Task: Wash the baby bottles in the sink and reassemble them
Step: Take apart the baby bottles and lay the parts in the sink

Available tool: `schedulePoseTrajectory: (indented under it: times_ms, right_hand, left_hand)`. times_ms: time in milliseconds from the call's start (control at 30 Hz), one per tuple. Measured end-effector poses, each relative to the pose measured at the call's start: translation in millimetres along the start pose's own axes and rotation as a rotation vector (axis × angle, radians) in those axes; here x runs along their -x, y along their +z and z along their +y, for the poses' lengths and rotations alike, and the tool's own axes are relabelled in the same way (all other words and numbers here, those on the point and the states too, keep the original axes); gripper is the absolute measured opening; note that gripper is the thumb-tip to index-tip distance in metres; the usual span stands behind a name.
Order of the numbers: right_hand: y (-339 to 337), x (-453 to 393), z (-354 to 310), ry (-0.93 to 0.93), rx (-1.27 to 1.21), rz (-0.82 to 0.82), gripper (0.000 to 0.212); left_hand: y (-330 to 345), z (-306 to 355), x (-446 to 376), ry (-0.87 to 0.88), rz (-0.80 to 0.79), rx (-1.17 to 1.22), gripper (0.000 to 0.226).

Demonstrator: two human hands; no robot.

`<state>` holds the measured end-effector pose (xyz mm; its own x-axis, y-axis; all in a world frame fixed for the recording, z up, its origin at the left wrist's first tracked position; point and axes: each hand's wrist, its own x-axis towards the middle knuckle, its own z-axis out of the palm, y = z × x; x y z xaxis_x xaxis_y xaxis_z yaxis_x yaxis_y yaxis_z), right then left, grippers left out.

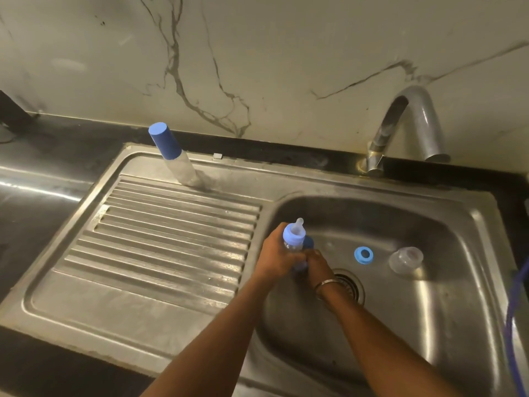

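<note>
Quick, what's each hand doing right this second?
Left hand: grips the baby bottle with the teat on.
Right hand: holds a blue cap beside the bottle.

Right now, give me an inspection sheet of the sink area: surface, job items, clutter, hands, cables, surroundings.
Surface: steel sink with ribbed drainboard, dull and smeared.
Job's things: capped bottle upright at the drainboard's back edge; bottle with nipple held over the basin; blue ring and clear bottle body lying in the basin.
Clutter: nothing seen.
Hands: left hand grips the nipple bottle; right hand holds a blue cap, partly hidden.
Cables: blue hose or cord at the right edge.
Surroundings: tap, no water running; marble-pattern wall; dark counter.
</note>
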<state>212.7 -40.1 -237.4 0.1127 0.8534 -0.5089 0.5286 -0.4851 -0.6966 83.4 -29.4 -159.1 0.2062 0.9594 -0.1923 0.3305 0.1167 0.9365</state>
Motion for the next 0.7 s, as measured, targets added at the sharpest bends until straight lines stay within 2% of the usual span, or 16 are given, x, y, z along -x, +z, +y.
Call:
schedulePoseTrajectory:
  times_ms: [67, 100, 200, 333, 533, 700]
  right_hand:
    - [-7, 7, -1, -0.016, -0.01, 0.004, 0.058]
    - [-10, 9, -2, -0.016, 0.023, -0.013, 0.059]
    - [-18, 12, -1, -0.033, 0.168, -0.027, 0.035]
    - [-42, 26, 4, -0.113, 0.297, 0.021, 0.042]
    - [-90, 52, -13, -0.248, 0.196, 0.23, 0.023]
    - [-125, 74, -39, -0.327, 0.003, 0.303, 0.016]
  left_hand:
    - [-1, 1, 1, 0.0, -0.002, 0.004, 0.04]
    - [-1, 1, 2, 0.005, 0.0, 0.004, 0.04]
    - [0, 2, 7, 0.028, 0.004, -0.02, 0.04]
    - [3, 6, 15, 0.049, 0.012, -0.061, 0.041]
    - [15, 32, 26, 0.07, 0.015, -0.07, 0.041]
    - [27, 48, 34, 0.099, 0.012, -0.067, 0.044]
